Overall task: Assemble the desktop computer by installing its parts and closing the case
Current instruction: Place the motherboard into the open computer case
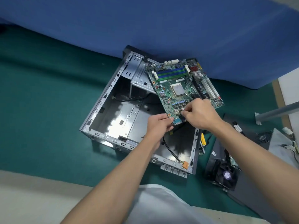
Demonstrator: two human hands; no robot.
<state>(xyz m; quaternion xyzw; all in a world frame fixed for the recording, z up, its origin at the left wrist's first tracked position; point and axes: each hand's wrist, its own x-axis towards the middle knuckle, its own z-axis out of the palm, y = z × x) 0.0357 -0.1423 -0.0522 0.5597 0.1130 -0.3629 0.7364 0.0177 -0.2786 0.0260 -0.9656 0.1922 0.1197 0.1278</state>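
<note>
The left hand (159,125) and right hand (199,113) are pinching the motherboard (181,84) by its 6 o'clock edge, and the step is probably going best by lowering it level toward 8 o'clock into the case (97,109), clearing the black cable (171,153).

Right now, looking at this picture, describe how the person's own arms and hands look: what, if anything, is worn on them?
Both arms are bare: the left forearm and right forearm show no sleeves. The left hand and right hand wear no gloves, and no watch, ring or wristband is visible. A pale garment shows between the arms.
</note>
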